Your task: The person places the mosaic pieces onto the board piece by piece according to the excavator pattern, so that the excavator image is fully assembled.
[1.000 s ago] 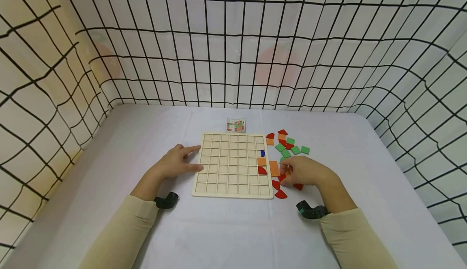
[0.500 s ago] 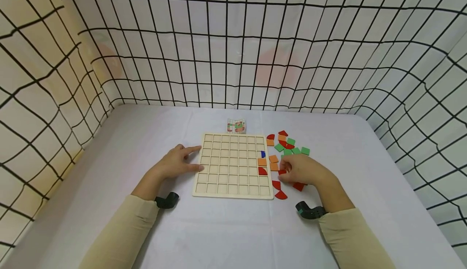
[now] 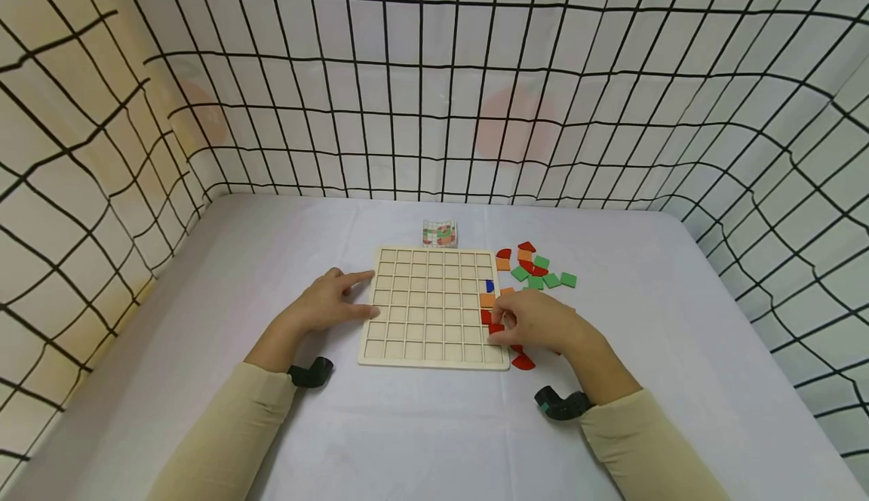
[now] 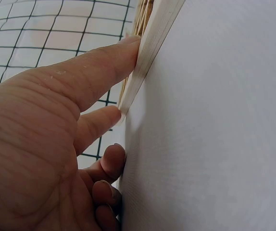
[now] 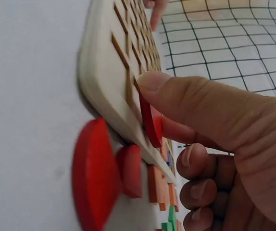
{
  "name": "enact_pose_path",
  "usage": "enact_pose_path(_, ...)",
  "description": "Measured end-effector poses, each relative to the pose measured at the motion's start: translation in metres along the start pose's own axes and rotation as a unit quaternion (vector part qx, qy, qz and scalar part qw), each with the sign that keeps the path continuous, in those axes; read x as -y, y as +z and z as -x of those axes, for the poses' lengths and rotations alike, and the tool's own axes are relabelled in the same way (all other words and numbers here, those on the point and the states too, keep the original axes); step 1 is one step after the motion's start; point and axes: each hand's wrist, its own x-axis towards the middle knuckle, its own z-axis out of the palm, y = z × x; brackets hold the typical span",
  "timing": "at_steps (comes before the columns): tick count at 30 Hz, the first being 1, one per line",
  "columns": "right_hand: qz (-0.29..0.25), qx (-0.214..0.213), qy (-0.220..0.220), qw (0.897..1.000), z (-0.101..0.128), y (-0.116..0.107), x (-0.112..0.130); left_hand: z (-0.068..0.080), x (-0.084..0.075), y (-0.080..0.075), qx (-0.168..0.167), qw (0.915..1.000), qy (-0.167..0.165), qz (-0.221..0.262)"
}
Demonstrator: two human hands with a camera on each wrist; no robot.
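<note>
The right hand (image 3: 536, 320) pinches a red piece (image 3: 496, 329) between thumb and forefinger, the other fingers curled; it has moved left from the loose pieces to the right edge of the gridded board (image 3: 434, 275). That brings the piece to the board's right-hand column, just nearer the person than a seated red piece (image 3: 486, 317); whether it touches the board I cannot tell. The left hand (image 3: 326, 302) holds nothing, its thumb and forefinger straight and spread against the left edge. Above the seated red piece sit an orange square (image 3: 487, 300) and a blue piece (image 3: 489, 286). Loose green squares (image 3: 551, 280) lie right of the board, and a loose red piece (image 3: 523, 362) near its lower right corner; the right hand hides part of that side. A patterned card (image 3: 440, 234) lies beyond the far edge, before a black wire grid (image 3: 421, 116).
</note>
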Motion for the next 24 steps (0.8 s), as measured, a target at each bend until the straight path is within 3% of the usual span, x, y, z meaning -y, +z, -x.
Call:
enact_pose_path(5, 0.012, -0.004, -0.011, 1.0, -0.001, 0.0024, 0.0022, 0.0008, -0.0009, -0.0006, 0.001, 1.0, 0.002, 0.003)
enact_pose_path(13, -0.016, -0.007, 0.024, 1.0, 0.0032, -0.0035, 0.0029, -0.0011, 0.001, 0.0012, -0.002, 1.0, -0.001, 0.0)
enact_pose_path(24, -0.014, 0.003, 0.021, 1.0, 0.0009, 0.0007, 0.0019, -0.0016, 0.001, 0.0006, -0.005, 1.0, 0.0, -0.002)
